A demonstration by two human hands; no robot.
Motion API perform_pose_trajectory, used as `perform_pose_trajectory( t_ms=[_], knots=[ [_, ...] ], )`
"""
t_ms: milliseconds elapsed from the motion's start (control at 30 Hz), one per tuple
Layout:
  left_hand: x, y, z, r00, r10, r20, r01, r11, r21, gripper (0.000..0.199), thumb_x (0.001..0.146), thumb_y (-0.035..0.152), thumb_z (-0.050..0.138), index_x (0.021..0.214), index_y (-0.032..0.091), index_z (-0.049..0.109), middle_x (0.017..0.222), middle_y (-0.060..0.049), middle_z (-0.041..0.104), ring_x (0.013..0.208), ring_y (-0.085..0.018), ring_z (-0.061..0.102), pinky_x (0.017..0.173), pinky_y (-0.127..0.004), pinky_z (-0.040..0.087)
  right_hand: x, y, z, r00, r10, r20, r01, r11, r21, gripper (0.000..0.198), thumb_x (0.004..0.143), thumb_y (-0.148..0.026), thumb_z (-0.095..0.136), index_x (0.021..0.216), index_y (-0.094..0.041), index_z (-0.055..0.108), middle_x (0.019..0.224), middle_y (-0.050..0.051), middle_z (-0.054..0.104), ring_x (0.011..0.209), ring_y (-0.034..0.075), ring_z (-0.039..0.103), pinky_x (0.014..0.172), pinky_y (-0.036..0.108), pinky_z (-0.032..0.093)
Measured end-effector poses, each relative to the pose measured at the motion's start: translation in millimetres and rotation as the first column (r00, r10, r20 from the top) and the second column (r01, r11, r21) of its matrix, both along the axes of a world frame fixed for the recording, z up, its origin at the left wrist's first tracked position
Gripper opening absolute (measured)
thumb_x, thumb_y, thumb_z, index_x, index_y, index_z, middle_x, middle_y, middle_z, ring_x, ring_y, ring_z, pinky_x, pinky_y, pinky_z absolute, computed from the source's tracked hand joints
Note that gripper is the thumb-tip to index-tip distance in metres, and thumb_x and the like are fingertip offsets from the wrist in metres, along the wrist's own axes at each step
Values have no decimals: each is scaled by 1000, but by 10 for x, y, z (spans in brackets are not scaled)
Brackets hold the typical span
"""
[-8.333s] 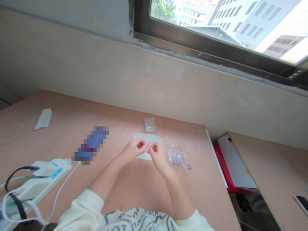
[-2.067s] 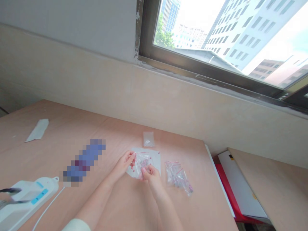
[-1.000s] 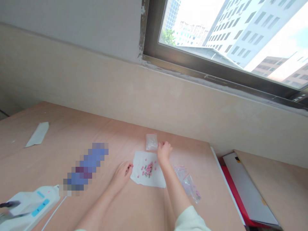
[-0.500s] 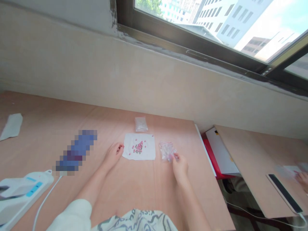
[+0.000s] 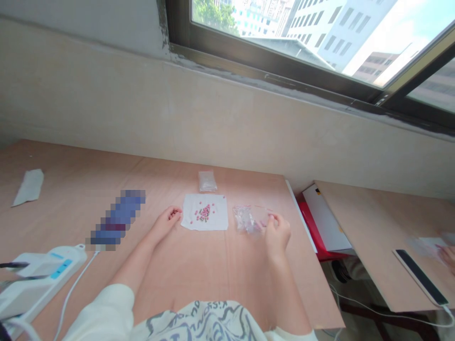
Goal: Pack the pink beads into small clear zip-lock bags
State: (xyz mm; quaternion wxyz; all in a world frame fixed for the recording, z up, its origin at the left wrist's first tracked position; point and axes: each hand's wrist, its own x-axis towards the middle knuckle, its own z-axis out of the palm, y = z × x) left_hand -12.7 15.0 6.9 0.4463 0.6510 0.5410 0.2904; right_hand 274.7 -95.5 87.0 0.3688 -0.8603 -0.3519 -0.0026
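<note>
My left hand [image 5: 170,219] rests on the table with its fingers curled, at the left edge of a white sheet [image 5: 222,222]. Whatever its fingers may hold is hidden. Several small pink pieces [image 5: 204,213] lie on that sheet, most of them heaped near its middle, some with darker greenish bits. To the right of the sheet is a crinkled clear plastic bag [image 5: 243,219]. My right hand [image 5: 278,233] pinches see-through plastic with a pinkish tint, which stretches from the fingers toward this bag. I cannot tell whether it is one bag or two.
Behind the sheet lies another clear packet [image 5: 207,181]. A blurred-out blue object [image 5: 117,222], a white power strip [image 5: 46,274] and a paper piece [image 5: 29,185] are at left. Right, past a gap, a second table [image 5: 377,222] bears a dark-topped device [image 5: 421,274] and another person's hand [image 5: 447,255].
My right hand has moved right and slightly up, drawing see-through plastic out beside the bag. My left hand stays by the sheet's edge. The view has shifted a little.
</note>
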Motion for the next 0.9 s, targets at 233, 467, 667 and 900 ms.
perform_pose_trajectory(
  t_ms=[233,467,667,900],
  knots=[
    [229,-143,653,963,-203,175,223,969,-103,33,71,41,43,93,18,51,93,-5,58,80,-16,52,70,-27,39,-552,171,193,868,484,-112,-470,873,134,20,74,-25,39,69,-18,56,75,5,57,82,19,45,74,31,34],
    [334,-262,874,858,-466,215,499,855,-141,19,70,30,48,78,15,57,70,0,56,62,-11,52,64,-24,41,-1010,393,62,704,688,-177,-690,721,57,18,75,-19,39,69,-18,56,73,4,59,79,18,45,72,30,32],
    [269,-260,908,897,-349,272,407,892,-195,13,65,27,54,63,14,52,58,3,50,49,-8,47,50,-21,40,-1092,359,46,755,642,-134,-632,767,110,12,72,-28,46,74,-17,49,78,5,53,78,18,45,71,31,33],
    [321,-267,981,897,-357,260,412,889,-201,22,64,31,54,54,15,43,55,4,44,43,-5,39,36,-16,31,-1181,335,58,554,731,-399,-773,630,82,20,76,-32,40,66,-17,49,69,2,52,69,14,46,61,25,34]
  ],
)
